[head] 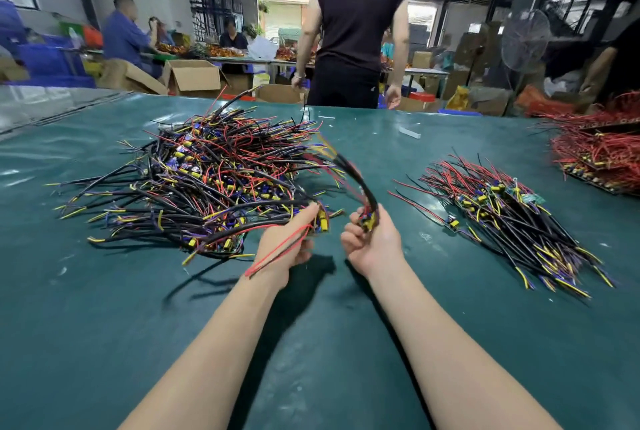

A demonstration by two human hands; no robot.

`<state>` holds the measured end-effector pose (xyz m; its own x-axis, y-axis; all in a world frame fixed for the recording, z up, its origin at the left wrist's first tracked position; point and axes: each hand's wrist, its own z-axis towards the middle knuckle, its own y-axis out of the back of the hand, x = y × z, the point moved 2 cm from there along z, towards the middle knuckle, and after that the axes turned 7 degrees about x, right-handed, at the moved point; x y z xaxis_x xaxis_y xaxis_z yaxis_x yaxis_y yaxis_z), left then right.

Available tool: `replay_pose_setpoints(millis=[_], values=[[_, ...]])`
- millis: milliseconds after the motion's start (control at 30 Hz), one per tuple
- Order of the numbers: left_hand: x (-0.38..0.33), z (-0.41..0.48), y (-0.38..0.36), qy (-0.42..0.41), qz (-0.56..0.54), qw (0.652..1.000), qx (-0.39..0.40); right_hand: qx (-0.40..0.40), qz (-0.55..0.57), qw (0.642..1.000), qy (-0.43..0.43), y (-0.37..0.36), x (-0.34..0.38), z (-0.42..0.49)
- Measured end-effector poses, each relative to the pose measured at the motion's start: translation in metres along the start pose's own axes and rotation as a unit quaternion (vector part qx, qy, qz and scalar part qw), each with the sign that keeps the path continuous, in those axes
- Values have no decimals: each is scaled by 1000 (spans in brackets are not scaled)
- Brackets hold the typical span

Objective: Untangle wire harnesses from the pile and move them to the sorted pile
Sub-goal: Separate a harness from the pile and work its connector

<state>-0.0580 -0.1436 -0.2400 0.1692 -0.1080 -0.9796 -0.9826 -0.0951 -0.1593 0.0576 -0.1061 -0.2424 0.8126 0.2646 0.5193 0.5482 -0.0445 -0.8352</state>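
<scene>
left hand (289, 261) grips one harness (277, 251) beside the tangled pile (214, 180), table (104, 325) mid-left | right hand (372, 242) grips second harness (362, 187) (blurred), held apart, likely to separate them | sorted pile (502, 207) toward right edge

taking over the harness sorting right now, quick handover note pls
Left hand: grips a red-wire harness at the near edge of the tangled pile; its red wires trail over the wrist.
Right hand: grips a black-cable harness above the table, cable arcing up.
Done: a sorted pile lies to the right.
Left: carry both held harnesses to the sorted pile, then work through the large tangled pile.
</scene>
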Motion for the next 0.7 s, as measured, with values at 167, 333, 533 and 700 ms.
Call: replay_pose_setpoints(millis=[167, 333, 533, 700], values=[[1, 1, 3, 62, -224, 972, 26, -18, 85, 993, 76, 9, 21, 2], [-9, -7, -5, 95, -498, 862, 5, 41, 102, 992, 68, 2, 9, 0], [-13, -9, 1, 67, 91, 992, -47, 96, 31, 994, 47, -1, 8, -5], [-28, -13, 21, -191, 416, 871, -179, 144, -131, 980, 51, -3, 2, -6]])
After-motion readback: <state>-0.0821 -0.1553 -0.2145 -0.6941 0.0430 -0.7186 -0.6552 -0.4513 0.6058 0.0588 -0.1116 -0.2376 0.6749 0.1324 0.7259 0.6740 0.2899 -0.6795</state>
